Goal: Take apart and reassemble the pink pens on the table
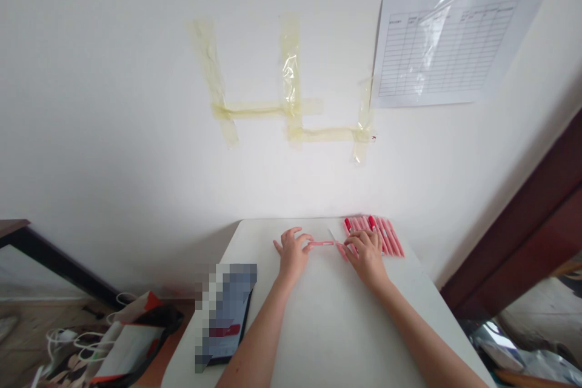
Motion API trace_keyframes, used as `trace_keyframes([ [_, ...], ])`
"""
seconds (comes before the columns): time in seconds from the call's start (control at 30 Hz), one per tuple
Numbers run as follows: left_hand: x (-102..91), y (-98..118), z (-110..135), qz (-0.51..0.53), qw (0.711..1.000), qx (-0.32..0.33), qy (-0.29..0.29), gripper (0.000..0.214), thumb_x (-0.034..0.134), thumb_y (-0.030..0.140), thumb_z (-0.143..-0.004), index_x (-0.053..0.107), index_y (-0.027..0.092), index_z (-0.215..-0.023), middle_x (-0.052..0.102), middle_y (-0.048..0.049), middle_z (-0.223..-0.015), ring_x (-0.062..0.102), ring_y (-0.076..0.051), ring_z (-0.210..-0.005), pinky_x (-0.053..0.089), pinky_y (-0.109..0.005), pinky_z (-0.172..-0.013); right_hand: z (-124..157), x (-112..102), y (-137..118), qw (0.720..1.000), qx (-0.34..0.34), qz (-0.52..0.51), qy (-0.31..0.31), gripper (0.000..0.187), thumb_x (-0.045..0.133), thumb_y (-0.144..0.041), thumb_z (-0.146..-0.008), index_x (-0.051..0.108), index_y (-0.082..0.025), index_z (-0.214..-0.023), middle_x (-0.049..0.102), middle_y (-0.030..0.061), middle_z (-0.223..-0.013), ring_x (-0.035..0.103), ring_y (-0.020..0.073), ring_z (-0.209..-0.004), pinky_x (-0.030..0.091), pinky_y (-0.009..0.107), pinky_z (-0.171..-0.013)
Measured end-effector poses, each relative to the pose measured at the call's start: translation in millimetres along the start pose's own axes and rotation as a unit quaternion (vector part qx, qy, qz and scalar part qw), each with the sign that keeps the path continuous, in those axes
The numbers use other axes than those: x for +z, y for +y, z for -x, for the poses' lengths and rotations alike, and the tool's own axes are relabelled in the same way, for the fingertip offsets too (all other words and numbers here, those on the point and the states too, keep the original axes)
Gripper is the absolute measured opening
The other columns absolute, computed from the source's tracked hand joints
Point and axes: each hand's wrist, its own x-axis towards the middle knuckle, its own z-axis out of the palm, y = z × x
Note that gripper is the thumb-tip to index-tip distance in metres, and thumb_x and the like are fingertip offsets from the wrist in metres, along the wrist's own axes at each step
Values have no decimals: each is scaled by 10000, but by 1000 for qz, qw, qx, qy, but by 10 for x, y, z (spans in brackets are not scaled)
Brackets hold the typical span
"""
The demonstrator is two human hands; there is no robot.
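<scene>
A slim pink pen lies crosswise between my two hands, low over the white table. The thumb and forefinger of my left hand pinch its left end, while the other fingers spread away. My right hand has its fingertips closed at the pen's right end; that end is partly hidden. Behind and beside my right hand, several pink pens lie side by side in a row, a few with red parts. A thin whitish strip shows near my right fingertips, too small to make out.
A tablet-like device, partly pixelated, lies on the left of the white table. The wall behind bears yellowish tape and a printed sheet. Bags and cables are on the floor at left; dark red furniture stands at right.
</scene>
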Motion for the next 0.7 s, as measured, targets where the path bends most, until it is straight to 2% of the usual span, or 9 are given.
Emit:
trace_keyframes([
  [0.37, 45, 8, 13, 6, 1000, 21, -8, 184, 702, 192, -787, 733, 332, -902, 539, -31, -1310, 402, -310, -1301, 131, -770, -1079, -12, -21, -37, 999, -23, -28, -6, 138, 573, -366, -909, 661, -260, -903, 635, 44, -1006, 494, 256, -1075, 297, 559, -1062],
  [0.57, 59, 31, 36, 1, 997, 65, -34, 194, 706, 181, -782, 719, 324, -913, 536, -28, -1321, 404, -295, -1305, 143, -755, -1084, -30, -31, -36, 997, -37, -71, -15, 142, 551, -350, -926, 649, -247, -935, 635, 58, -1012, 494, 251, -1068, 417, 461, -945],
  [0.7, 59, 42, 50, 2, 995, 87, -46, 202, 712, 173, -779, 707, 325, -912, 534, -16, -1326, 396, -282, -1311, 124, -756, -1083, -42, -49, -45, 996, -36, -81, -16, 131, 531, -313, -938, 639, -245, -968, 636, 61, -1028, 482, 252, -1091, 420, 453, -944],
])
